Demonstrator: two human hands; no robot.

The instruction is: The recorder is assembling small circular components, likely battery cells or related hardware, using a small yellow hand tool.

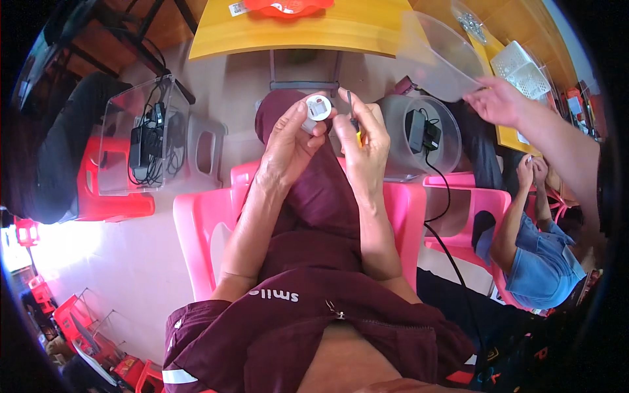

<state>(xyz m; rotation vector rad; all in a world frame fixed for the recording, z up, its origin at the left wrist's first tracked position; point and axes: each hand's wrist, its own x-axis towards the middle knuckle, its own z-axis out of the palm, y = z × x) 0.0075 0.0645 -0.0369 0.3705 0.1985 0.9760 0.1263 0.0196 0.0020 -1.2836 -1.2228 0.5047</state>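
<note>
White round piece of smooth, plastic-looking material (320, 107) sits in the left hand (287, 145), pinched between thumb and fingers, recessed face showing. Just beside it, the right hand (371, 145) curls round a slim dark-and-yellow tool (359, 138) — gripping the rim, fingertips clear of the recess, should keep things steady.

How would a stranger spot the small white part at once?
Start at the yellow table at the picture's top. Below it, the left hand holds the white part. Its round face sets it apart from the slim dark-and-yellow tool in the right hand.
</note>
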